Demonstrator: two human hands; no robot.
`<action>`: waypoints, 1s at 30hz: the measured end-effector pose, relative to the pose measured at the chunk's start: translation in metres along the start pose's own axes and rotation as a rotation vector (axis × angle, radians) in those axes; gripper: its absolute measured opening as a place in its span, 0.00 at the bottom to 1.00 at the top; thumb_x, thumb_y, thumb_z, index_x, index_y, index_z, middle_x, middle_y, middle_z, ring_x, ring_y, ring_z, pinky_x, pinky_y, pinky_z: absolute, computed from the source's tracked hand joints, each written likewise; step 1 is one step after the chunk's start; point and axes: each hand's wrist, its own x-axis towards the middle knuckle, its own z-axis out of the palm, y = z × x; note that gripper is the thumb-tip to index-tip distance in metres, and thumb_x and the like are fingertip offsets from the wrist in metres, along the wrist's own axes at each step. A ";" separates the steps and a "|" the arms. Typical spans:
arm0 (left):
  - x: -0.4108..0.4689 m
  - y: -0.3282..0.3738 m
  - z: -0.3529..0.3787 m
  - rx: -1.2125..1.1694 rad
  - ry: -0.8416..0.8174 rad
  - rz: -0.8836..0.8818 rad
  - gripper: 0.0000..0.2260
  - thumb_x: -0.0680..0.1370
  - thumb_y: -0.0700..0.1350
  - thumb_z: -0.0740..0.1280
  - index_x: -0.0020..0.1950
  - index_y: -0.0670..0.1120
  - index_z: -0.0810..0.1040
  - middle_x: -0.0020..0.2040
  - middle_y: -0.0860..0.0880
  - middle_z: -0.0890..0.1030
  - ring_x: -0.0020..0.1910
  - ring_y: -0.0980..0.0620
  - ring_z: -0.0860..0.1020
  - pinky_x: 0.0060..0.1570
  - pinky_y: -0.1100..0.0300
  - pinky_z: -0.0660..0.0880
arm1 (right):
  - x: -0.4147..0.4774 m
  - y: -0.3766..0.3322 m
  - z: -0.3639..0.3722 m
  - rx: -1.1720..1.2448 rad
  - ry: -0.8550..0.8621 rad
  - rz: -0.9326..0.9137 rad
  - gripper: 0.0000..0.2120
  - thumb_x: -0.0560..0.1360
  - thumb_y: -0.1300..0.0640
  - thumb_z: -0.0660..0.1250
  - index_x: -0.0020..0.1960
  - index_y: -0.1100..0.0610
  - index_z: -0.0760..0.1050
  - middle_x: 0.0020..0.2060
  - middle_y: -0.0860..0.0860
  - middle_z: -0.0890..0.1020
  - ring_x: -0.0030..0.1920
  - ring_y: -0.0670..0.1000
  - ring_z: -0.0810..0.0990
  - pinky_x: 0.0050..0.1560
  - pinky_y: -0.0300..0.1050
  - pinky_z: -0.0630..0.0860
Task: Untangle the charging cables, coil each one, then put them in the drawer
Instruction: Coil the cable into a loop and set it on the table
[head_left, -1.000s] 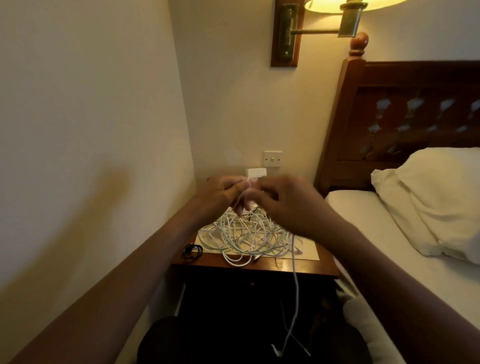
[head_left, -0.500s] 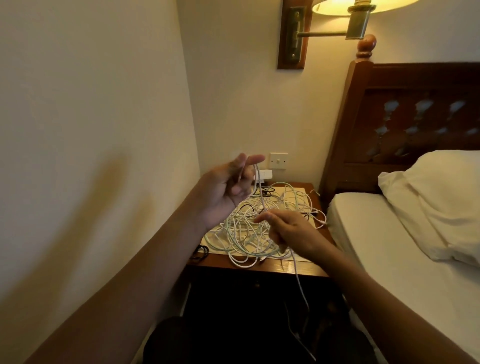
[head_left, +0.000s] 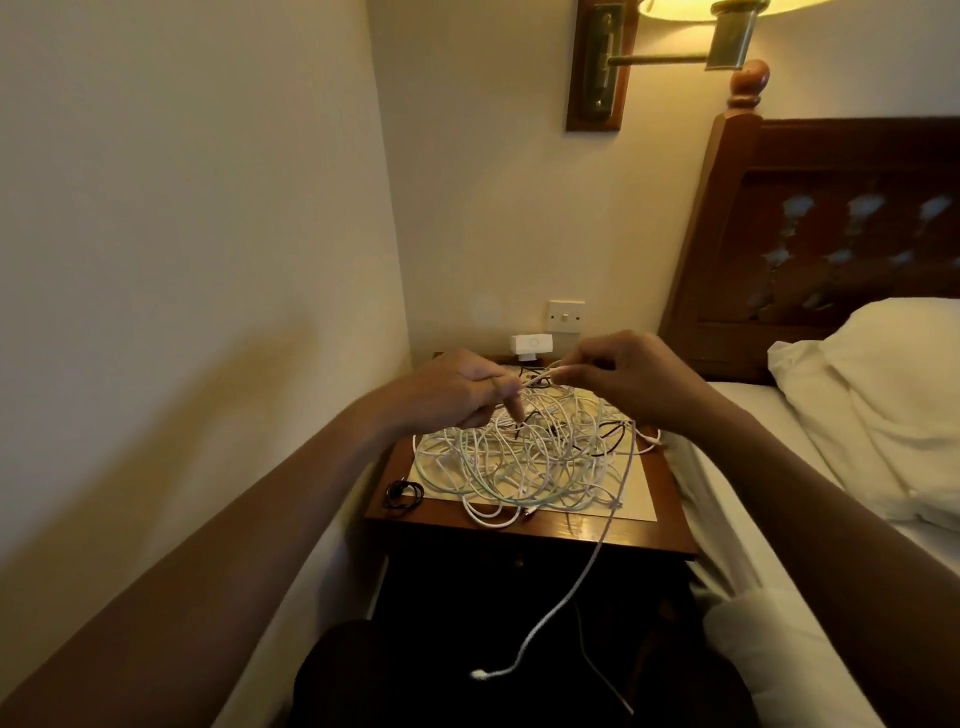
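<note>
The left hand and right hand each pinch one white cable, stretched sideways between them; the tangle lies directly below both, on the nightstand.

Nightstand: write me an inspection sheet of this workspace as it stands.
Surface: wooden nightstand top with a pale mat on it.
Job's things: tangle of white cables heaped on the mat, not yet coiled; small black coiled cable at the front left corner.
Clutter: white charger adapter at the back.
Grips: left hand and right hand each pinch a white cable strand above the tangle.
Cables: one hanging white cable trails over the front edge, its connector dangling.
Surroundings: wall switch, wall lamp, headboard, pillow.
</note>
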 end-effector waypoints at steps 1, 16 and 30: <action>-0.005 -0.002 -0.005 -0.027 -0.043 0.000 0.17 0.86 0.51 0.60 0.49 0.43 0.84 0.27 0.51 0.70 0.28 0.53 0.66 0.34 0.58 0.66 | 0.000 0.010 0.000 0.019 0.004 0.014 0.07 0.79 0.48 0.70 0.49 0.50 0.85 0.33 0.39 0.82 0.32 0.40 0.76 0.33 0.34 0.67; -0.010 -0.074 -0.046 -1.290 0.713 -0.014 0.15 0.86 0.49 0.58 0.42 0.45 0.72 0.23 0.55 0.62 0.20 0.59 0.62 0.26 0.66 0.63 | -0.109 0.168 0.069 0.022 -0.117 0.512 0.28 0.77 0.26 0.52 0.49 0.46 0.80 0.51 0.45 0.81 0.55 0.50 0.79 0.60 0.52 0.75; -0.002 -0.064 -0.035 -1.267 0.795 0.007 0.13 0.87 0.49 0.58 0.54 0.41 0.78 0.27 0.54 0.68 0.23 0.58 0.64 0.28 0.66 0.65 | -0.155 0.203 0.109 0.126 -0.101 0.847 0.07 0.83 0.60 0.66 0.55 0.60 0.82 0.35 0.59 0.85 0.28 0.55 0.83 0.28 0.44 0.79</action>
